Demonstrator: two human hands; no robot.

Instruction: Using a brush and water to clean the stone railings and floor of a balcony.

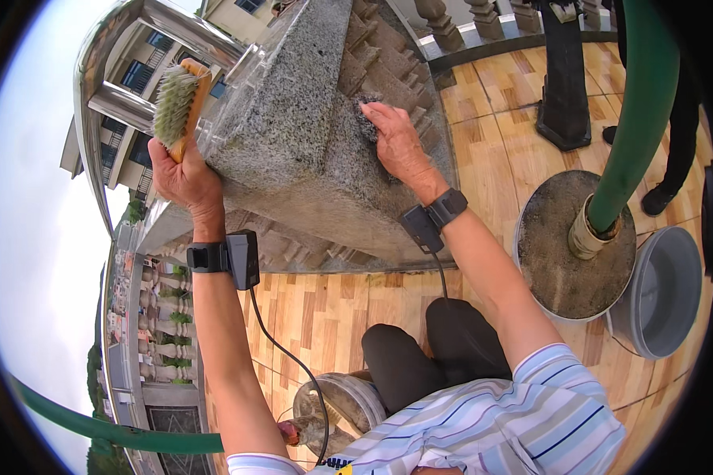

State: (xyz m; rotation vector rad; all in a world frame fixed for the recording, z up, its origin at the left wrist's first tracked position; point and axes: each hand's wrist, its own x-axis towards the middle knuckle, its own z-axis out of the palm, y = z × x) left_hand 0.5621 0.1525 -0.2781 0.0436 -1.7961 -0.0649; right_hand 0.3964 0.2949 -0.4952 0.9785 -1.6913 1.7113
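My left hand (184,181) grips the lower end of a wooden scrub brush (193,107) and holds it up beside a steel railing. Its pale, worn bristles (173,107) face left. A dark grey scouring pad (367,122), probably steel wool, is pinched in my right hand (398,139). That pad rests against the side of a speckled grey granite post (267,107). My fingers cover part of it. The post's stone looks damp and stained, and brownish stepped moulding (386,53) runs along its side.
A polished steel railing (184,29) is fixed to the post. On the wood-patterned tile floor (481,148) stand a round concrete base (546,255) holding a green pole (636,119), a grey bucket (668,291) and a smaller bucket (371,395). A person's dark-trousered leg (677,154) is at right.
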